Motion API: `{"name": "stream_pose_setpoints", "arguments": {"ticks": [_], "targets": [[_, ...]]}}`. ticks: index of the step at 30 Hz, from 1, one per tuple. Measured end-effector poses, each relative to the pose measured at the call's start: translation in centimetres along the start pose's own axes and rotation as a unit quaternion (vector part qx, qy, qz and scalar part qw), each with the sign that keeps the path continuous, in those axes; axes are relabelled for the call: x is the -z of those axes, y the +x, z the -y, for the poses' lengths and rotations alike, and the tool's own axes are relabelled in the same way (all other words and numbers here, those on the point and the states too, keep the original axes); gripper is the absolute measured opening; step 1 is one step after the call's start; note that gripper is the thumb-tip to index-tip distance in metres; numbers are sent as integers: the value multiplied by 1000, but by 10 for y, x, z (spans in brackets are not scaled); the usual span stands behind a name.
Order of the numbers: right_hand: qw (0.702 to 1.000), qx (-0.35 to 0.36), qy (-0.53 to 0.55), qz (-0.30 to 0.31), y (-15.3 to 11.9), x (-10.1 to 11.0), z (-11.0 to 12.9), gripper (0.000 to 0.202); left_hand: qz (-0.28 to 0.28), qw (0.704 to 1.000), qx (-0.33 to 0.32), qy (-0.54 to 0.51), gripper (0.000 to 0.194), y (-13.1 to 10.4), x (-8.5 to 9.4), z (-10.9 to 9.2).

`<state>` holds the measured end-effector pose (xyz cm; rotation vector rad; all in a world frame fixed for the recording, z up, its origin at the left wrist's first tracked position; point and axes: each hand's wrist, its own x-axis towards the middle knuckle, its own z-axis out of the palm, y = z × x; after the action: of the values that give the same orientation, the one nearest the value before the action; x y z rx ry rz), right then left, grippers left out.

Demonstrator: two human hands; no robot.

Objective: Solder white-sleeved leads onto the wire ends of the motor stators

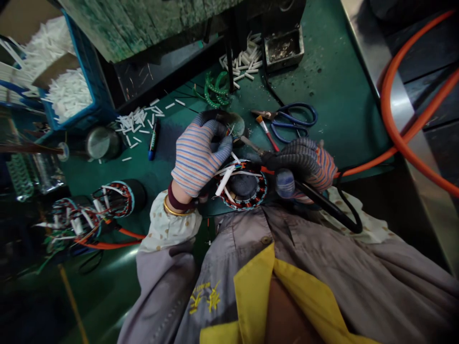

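My left hand (201, 155), in a striped glove with dark fingertips, is closed in a pinch on thin wires (231, 131) above a round stator (263, 191). My right hand (304, 165), gloved too, is wrapped round a soldering iron (253, 145) with a black cable; its metal tip points left, close to the wire ends. The stator lies against my front, with coloured windings round its ring and a white sleeve (225, 181) across its left side. Behind the wires stands a small round container (236, 123), partly hidden by my left fingers.
Blue-handled scissors (296, 117) and a red brush (267, 133) lie beyond my right hand. A marker (153, 141), loose white tubes (136, 119) and a blue bin (95, 102) are left. More stators (122, 198) sit lower left; an orange hose (389, 91) curves at right.
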<state>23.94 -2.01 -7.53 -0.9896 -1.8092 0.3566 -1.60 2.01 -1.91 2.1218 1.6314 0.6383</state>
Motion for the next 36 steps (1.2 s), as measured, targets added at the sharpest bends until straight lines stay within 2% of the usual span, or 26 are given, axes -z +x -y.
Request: {"name": "stream_pose_setpoints", "arguments": {"ticks": [3, 7, 11, 16, 18, 24, 31, 36], "targets": [[999, 36, 4, -35, 1, -5, 1, 41, -16, 1000, 9, 6, 21, -3, 1, -5], [999, 26, 7, -39, -1, -8, -2, 42, 4, 997, 5, 77, 21, -5, 4, -13], [999, 12, 15, -45, -5, -9, -4, 41, 6, 995, 10, 98, 24, -6, 4, -14], [999, -15, -8, 27, -9, -11, -6, 60, 6, 991, -10, 137, 14, -3, 4, -16], [999, -13, -10, 38, -8, -10, -7, 63, 5, 988, -16, 151, 13, -3, 5, -17], [999, 19, 2, 32, -5, -7, -7, 56, 12, 992, 14, 124, 19, -8, 6, -17], [1000, -14, 1, 19, -9, -11, -6, 60, 1, 989, 20, 148, 19, -13, 2, -26], [999, -28, -7, 41, -8, -10, -6, 62, -4, 986, 24, 163, 15, -12, 2, -38]]}}
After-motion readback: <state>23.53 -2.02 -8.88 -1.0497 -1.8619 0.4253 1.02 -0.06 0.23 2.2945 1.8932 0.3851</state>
